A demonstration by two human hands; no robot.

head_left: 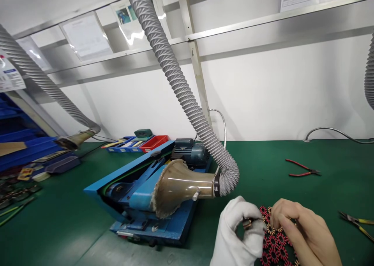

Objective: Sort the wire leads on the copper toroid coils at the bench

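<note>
My left hand (238,233), in a white glove, is curled with thumb and fingertips together around a small shiny copper-coloured metal part (247,222). Most of that part is hidden by the glove. My right hand (304,229) is bare, its thumb and fingers pinched together close to the left fingertips. Whatever lies between the right fingertips is hidden. Below and between both hands spreads a cluster of small red and gold flower-shaped pieces (274,240), partly covered by the right hand.
A blue belt machine (143,199) with a brown suction hood (175,188) and grey hose (175,71) stands left of my hands. Red-handled pliers (304,169) and yellow-handled pliers (358,221) lie right on the green table (257,168). Bins (154,142) stand behind.
</note>
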